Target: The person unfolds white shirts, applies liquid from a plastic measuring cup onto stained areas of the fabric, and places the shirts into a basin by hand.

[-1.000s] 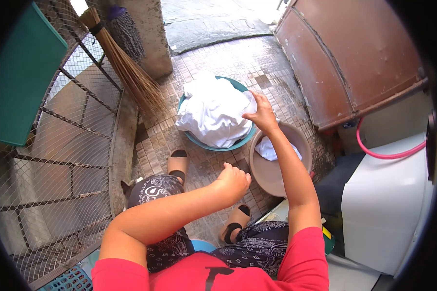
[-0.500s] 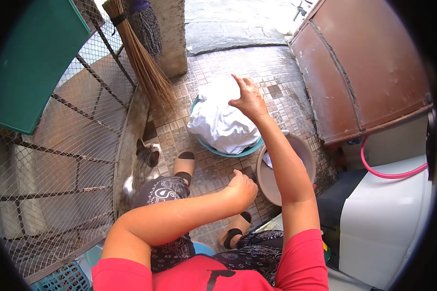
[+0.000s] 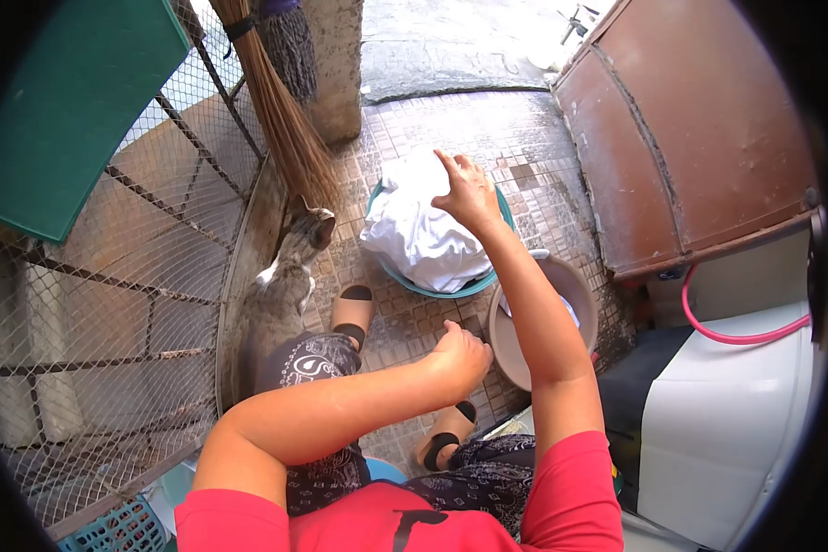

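Observation:
Above a heap of white cloth (image 3: 419, 235) is my right hand (image 3: 471, 195), thumb and fingers spread apart with nothing between them. The cloth is piled in a teal basin (image 3: 460, 293) on the floor; whether my fingertips touch it I cannot tell. My left hand (image 3: 463, 361) is held in front of my body, its fingers curled into a loose fist and nothing showing in it. Just right of that fist stands a greyish-beige bucket (image 3: 515, 354), partly hidden by my right forearm, with some white cloth (image 3: 570, 311) inside.
A cat (image 3: 294, 262) stands by the low wall on the left, near my sandal (image 3: 352, 308). Wire mesh fencing (image 3: 147, 322) runs along that side, with a stick broom (image 3: 281, 110) leaning beyond. A brown metal gate (image 3: 699, 120) and a pink hose (image 3: 741, 339) are at right.
The cat has moved forward along the wall, towards the broom. My hands hold nearly the same poses, and the view has shifted slightly.

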Demonstrator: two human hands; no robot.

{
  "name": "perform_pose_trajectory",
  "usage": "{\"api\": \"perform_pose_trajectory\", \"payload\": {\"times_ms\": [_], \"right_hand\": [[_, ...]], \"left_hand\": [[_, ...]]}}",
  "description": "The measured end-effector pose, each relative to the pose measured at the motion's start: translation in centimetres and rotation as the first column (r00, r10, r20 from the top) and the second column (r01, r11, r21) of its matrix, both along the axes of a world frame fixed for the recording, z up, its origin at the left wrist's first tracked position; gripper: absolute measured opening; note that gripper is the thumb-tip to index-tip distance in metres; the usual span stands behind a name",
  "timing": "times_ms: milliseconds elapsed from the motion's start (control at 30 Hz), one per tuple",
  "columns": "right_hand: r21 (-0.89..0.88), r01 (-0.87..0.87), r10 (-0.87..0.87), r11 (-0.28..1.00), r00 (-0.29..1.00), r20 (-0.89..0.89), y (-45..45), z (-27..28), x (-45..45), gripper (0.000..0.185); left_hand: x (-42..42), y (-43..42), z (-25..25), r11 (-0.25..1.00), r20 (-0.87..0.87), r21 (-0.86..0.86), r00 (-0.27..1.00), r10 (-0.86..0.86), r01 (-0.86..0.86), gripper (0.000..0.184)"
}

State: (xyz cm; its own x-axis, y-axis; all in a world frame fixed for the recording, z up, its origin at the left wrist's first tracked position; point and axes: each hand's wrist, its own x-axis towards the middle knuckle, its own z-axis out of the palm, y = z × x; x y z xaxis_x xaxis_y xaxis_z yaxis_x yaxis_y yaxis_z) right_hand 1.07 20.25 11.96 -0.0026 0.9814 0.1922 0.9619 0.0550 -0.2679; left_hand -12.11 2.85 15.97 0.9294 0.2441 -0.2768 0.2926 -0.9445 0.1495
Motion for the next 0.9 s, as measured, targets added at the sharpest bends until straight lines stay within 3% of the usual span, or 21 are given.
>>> {"api": "perform_pose_trajectory", "payload": {"times_ms": [200, 267, 467, 567, 900], "right_hand": [[-0.022, 0.095, -0.093, 0.995, 0.993, 0.067, 3.1, 0.1, 1.8, 0.075], [-0.049, 0.178, -0.174, 0.983, 0.981, 0.083, 4.0, 0.4, 2.5, 0.077], [-0.102, 0.345, -0.335, 0.933, 0.937, 0.102, 5.7, 1.2, 5.4, 0.077], [-0.112, 0.458, -0.448, 0.882, 0.888, 0.107, 5.6, 1.6, 7.1, 0.078], [-0.156, 0.539, -0.527, 0.828, 0.842, 0.112, 2.6, 1.8, 11.0, 0.084]], "left_hand": [[-0.3, 0.3, -0.1, 1.000, -0.002, 0.014, 1.000, -0.018, 0.018, 0.035], [-0.3, 0.4, 0.4, 0.996, -0.050, -0.074, 0.998, 0.045, -0.048, 0.039], [-1.1, 0.9, 0.3, 1.000, 0.041, -0.020, 0.999, 0.020, -0.019, 0.048], [-1.2, 0.9, 0.5, 1.000, -0.011, -0.010, 1.000, -0.001, 0.000, 0.049], [-0.6, 0.8, 0.5, 0.999, -0.025, 0.031, 0.999, -0.020, 0.021, 0.049]]}}
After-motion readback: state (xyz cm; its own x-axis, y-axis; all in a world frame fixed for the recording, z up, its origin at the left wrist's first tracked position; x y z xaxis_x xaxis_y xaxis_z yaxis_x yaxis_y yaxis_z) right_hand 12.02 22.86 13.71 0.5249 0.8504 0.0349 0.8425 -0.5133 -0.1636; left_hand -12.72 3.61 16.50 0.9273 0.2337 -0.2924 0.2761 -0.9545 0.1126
